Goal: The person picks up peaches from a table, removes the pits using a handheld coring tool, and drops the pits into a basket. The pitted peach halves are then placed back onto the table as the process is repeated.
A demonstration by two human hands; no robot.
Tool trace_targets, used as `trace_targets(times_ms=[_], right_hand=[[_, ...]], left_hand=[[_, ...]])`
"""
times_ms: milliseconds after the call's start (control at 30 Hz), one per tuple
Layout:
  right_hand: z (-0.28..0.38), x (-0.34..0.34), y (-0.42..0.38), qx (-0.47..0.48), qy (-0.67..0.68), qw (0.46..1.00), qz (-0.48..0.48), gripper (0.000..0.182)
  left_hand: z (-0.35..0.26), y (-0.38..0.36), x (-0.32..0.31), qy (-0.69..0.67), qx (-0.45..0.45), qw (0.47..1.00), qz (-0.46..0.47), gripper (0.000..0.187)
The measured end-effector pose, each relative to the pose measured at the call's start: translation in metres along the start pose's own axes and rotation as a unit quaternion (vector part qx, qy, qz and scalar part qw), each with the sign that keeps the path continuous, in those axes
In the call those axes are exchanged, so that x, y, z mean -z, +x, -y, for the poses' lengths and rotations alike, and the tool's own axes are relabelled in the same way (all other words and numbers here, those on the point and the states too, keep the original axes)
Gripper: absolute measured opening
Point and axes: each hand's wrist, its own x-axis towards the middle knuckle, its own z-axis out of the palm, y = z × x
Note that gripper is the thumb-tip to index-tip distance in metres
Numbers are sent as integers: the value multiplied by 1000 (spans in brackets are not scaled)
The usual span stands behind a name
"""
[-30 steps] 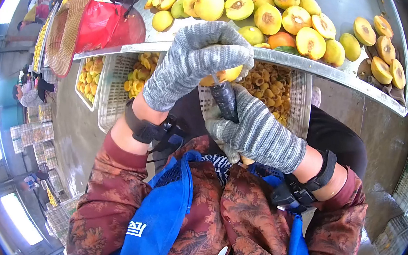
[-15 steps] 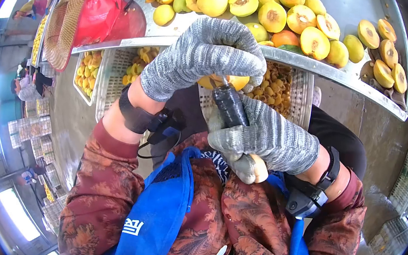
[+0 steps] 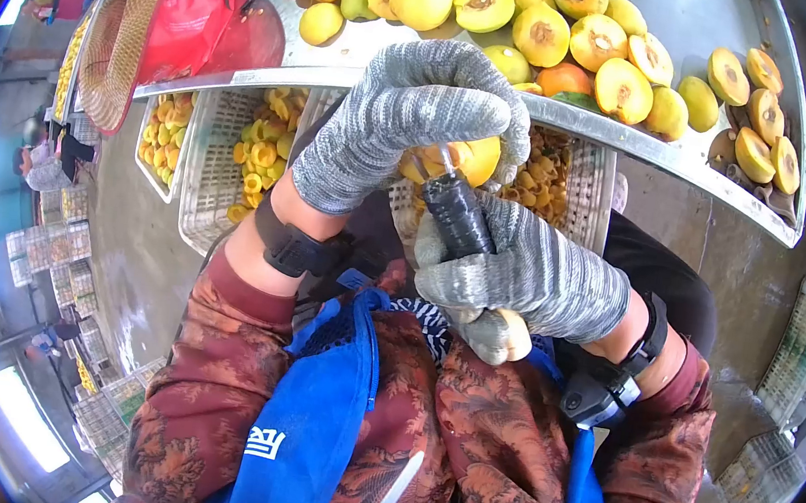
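My left hand point(image 3: 438, 121), in a grey knitted glove, is curled around a yellow peach half point(image 3: 478, 161), partly hidden by the fingers. My right hand point(image 3: 545, 273), gloved the same way, grips a tool with a black-wrapped handle point(image 3: 459, 220). Its thin metal end meets the peach; the tip itself is hidden. Bare fingertip skin shows at the right thumb. Above both hands, halved peaches point(image 3: 623, 90) lie on a metal table point(image 3: 336, 57), several with cut faces up and brown centres.
Below the table edge stand a crate point(image 3: 208, 170) of peach pieces and another crate point(image 3: 588, 198) holding small brown-orange pieces. A straw hat point(image 3: 118, 45) and red bag point(image 3: 185, 28) rest at the table's left. More peach halves point(image 3: 757, 153) lie on a dark cloth at the right corner.
My left wrist has turned and its forearm shifted slightly right, exposing more of the peach. My right hand and the tool have barely moved. The view has shifted a little.
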Motion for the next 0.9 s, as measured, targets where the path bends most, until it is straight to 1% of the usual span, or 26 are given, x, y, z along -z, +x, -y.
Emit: trace_targets(times_ms=[33,100,133,167,233,267,300,367,400,433,467,500,533,567,600,633,667,700,733,767,800,833,867,900], right_hand=[[5,-1,0,0,-3,1000,1,20],[18,-4,0,-119,-1,993,-18,23],[11,-7,3,-88,-58,992,-68,29],[11,-9,3,-87,-59,992,-68,29],[13,-11,4,-70,-164,974,-141,40],[-11,-6,16,138,-399,888,-183,48],[-23,1,11,140,-401,887,-182,48],[-8,-5,12,39,-475,844,-245,51],[-7,-3,15,6,-511,822,-250,45],[-7,1,17,8,-513,821,-250,45],[-10,7,20,28,-589,763,-265,40],[-14,12,22,48,-659,698,-277,35],[-18,16,23,54,-716,636,-282,25],[-16,16,22,58,-718,634,-281,25],[-13,16,22,71,-729,622,-276,24],[-10,16,21,84,-740,609,-271,23],[-7,13,20,84,-753,591,-276,21],[-7,12,20,89,-754,590,-273,21],[-7,12,20,44,-772,572,-273,18],[-7,12,20,-1,-788,552,-272,15],[-13,19,20,-5,-796,545,-263,12],[-17,23,20,3,-798,544,-260,12],[-22,25,18,-11,-793,554,-254,12],[-26,26,17,-25,-788,563,-247,13]], left_hand=[[-1,0,0,7,0,1000,-3,25],[-4,0,1,18,4,1000,-15,24],[-5,-1,1,27,11,999,-26,23],[-5,-1,2,28,10,999,-26,23],[-6,0,3,58,-3,998,-33,22],[-4,0,6,58,-4,998,-34,22],[0,0,9,43,-10,998,-35,23],[7,-2,15,28,-18,999,-36,24],[11,-4,17,95,-92,991,-30,29],[16,-6,22,160,-165,973,-25,36],[34,2,43,385,-341,857,-14,47],[33,1,42,386,-343,856,-15,47],[33,-2,39,434,-350,829,-48,44],[31,-3,37,481,-356,797,-83,42],[30,-4,38,483,-359,794,-86,42],[28,-4,39,356,-283,886,-83,40],[27,-6,40,218,-200,952,-79,38],[24,-8,42,73,-110,989,-71,36],[15,-9,44,366,-187,907,-93,26],[8,-17,32,184,-201,948,-163,18],[13,-20,46,346,-225,891,-190,19],[22,-24,67,499,-239,805,-214,21],[26,-30,82,504,-240,800,-220,21],[30,-37,96,378,-169,867,-276,25]])
